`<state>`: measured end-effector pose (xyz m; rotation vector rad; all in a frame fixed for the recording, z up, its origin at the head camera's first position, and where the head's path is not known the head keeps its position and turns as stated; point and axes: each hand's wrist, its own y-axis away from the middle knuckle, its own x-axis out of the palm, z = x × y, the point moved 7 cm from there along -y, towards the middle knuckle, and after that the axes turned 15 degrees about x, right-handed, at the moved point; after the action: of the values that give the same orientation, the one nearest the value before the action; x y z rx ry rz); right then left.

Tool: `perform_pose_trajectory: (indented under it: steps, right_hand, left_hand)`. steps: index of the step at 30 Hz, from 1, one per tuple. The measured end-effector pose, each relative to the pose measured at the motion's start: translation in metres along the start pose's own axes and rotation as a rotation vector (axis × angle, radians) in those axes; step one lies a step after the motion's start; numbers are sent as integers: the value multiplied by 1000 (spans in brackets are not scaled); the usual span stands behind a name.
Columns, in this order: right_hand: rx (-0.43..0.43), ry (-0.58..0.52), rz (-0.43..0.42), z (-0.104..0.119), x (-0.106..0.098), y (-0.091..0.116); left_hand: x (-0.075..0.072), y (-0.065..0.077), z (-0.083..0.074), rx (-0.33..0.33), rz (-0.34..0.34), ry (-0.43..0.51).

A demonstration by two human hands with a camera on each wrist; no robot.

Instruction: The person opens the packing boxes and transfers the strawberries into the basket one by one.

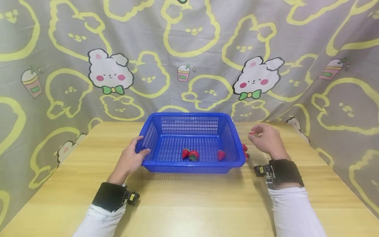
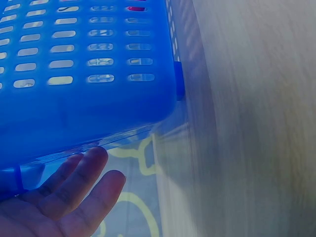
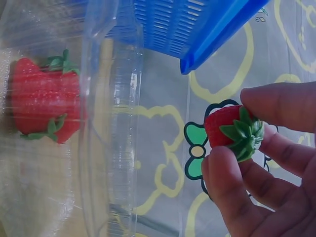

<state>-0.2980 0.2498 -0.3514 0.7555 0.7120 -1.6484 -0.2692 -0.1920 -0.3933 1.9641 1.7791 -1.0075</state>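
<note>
A blue plastic basket [image 1: 189, 163] with slotted walls stands on the table. My left hand [image 1: 130, 159] holds its left rim, thumb over the edge; in the left wrist view straight fingers [image 2: 84, 190] lie along the outside of the basket. To the right of the basket, my right hand [image 1: 267, 140] is raised and pinches a strawberry [image 3: 229, 129] between thumb and fingertips, its green leaves facing the palm. Inside the basket lie two strawberries side by side, one of them a strawberry [image 1: 193, 155] with leaves toward me, and a lone strawberry [image 1: 221, 155] farther right.
Against the basket's right side is a clear plastic box [image 3: 126, 148] with red strawberries [image 3: 47, 101] in it. The wooden table [image 1: 189, 204] reaches toward me, and a patterned curtain [image 1: 207, 39] hangs behind and at both sides.
</note>
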Motion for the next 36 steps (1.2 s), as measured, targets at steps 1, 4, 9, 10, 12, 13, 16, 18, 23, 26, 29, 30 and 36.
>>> perform_pose_trajectory:
  steps: [1, 4, 9, 10, 12, 13, 16, 18, 23, 26, 29, 30, 36]
  right_hand:
    - [-2, -4, -3, 1, 0, 0]
    - [-6, -9, -10, 2, -1, 1]
    - [-20, 0, -46, 4, -7, 2]
    - [-22, 1, -51, 5, -8, 2]
    - [-18, -3, -48, 5, -8, 3]
    - [-15, -6, -45, 5, -8, 3]
    - [-6, -13, -39, 6, -7, 4]
    - [-3, -17, -39, 7, -7, 5]
    - [-17, -20, -47, 10, -7, 5]
    - [-18, -22, -51, 11, -8, 6]
    - [-16, -24, -53, 12, -9, 6]
    - [-15, -24, -54, 13, -9, 7]
    - [-15, -22, -58, 16, -10, 8]
  left_hand:
    - [0, 0, 0, -1, 1, -1]
    - [0, 1, 0, -8, 4, 2]
    - [1, -2, -3, 8, 3, 15]
    - [1, -2, -3, 10, 2, 15]
    - [1, -2, -3, 8, 1, 14]
    - [1, -1, -3, 8, 1, 13]
    - [1, -1, -4, 5, 4, 15]
    - [1, 0, -4, 4, 5, 14]
    - [0, 1, -3, -2, 2, 10]
    - [1, 1, -2, -5, 4, 10]
    - [1, 1, -2, -7, 6, 11]
    - [1, 1, -2, -6, 7, 11]
    - [1, 1, -1, 1, 6, 11]
